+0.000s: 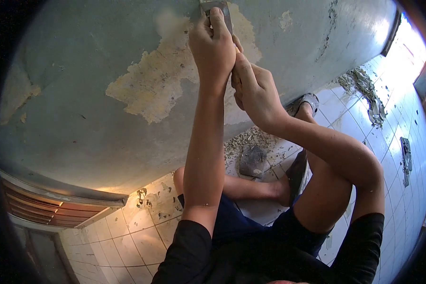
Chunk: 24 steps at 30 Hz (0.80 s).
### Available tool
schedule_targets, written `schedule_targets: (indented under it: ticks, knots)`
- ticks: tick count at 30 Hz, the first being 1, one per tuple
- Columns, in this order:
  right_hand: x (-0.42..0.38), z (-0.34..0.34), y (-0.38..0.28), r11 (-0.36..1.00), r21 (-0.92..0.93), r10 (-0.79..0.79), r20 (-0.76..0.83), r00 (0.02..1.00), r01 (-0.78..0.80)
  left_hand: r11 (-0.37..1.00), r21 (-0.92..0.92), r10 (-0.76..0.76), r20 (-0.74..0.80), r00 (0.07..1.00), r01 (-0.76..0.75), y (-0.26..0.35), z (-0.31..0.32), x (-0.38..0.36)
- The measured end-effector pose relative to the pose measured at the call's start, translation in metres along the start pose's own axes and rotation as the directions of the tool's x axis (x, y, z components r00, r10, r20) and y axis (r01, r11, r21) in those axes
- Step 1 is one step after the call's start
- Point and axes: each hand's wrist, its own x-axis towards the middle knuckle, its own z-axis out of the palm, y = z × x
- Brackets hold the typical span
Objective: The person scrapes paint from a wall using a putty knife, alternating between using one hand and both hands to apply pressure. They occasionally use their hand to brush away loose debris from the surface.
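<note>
A scraper (226, 19) with a flat metal blade lies against the grey-green painted wall (142, 42) at the top of the head view. My left hand (212, 52) is closed around it near the blade, the thumb pressed along the metal. Lower down, my right hand (255, 90) wraps around what looks like its handle, mostly hidden by the fingers. Around the blade the paint is gone, baring a pale cream patch (151, 87) with ragged edges. The blade's working edge is cut off by the frame's top.
Paint flakes (253, 137) litter the white tiled floor (128, 236) along the wall, with a dark flat piece (253, 161) among them. More scrapings (371, 94) lie to the right, near a dark strip (406, 161). A brown slatted panel (57, 203) is at lower left. My bent legs occupy the middle.
</note>
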Motion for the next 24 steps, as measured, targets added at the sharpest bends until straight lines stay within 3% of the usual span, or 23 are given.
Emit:
schedule_targets:
  ticks: [5,9,11,12,14,15,17,18,20,24]
  knots:
    - [0.003,-0.001,-0.006,0.998,0.06,0.0,0.005,1.0,0.0,0.993,0.08,-0.086,-0.015,0.996,0.087,-0.001,0.0,0.008]
    - [0.008,-0.001,-0.022,0.994,0.105,-0.02,-0.017,1.0,0.022,0.987,0.16,-0.026,0.052,0.998,0.017,0.002,0.002,0.024]
    - [0.011,-0.002,-0.029,0.979,0.203,-0.021,-0.031,0.999,0.027,0.971,0.216,0.115,-0.029,0.993,-0.106,0.004,0.009,0.03]
    - [0.01,-0.004,-0.028,0.978,0.205,-0.03,-0.034,0.999,0.037,0.97,0.215,0.123,-0.024,0.992,-0.115,-0.001,0.012,0.029]
    - [0.004,-0.007,-0.015,0.992,0.121,-0.034,-0.053,0.998,0.041,0.883,0.259,0.411,-0.026,0.911,-0.391,-0.019,0.015,0.024]
    - [0.001,-0.01,-0.009,0.992,0.121,-0.038,-0.053,0.998,0.044,0.882,0.259,0.414,-0.025,0.91,-0.394,-0.019,0.015,0.017]
    - [-0.006,-0.017,0.004,0.999,0.045,0.024,0.022,0.999,-0.025,0.982,0.137,0.142,-0.062,0.988,-0.132,-0.015,0.009,-0.009]
    - [-0.008,-0.018,0.005,0.998,0.043,0.034,0.024,0.999,-0.035,0.983,0.138,0.133,-0.066,0.989,-0.123,-0.015,0.008,-0.015]
    - [-0.014,-0.02,0.006,0.988,-0.139,0.07,0.027,0.997,-0.065,0.993,-0.068,-0.103,-0.087,0.991,0.097,-0.013,0.007,-0.025]
    - [-0.014,-0.015,0.014,0.997,-0.056,0.063,0.052,0.997,-0.06,0.992,-0.072,-0.112,-0.091,0.99,0.106,-0.012,0.002,-0.028]
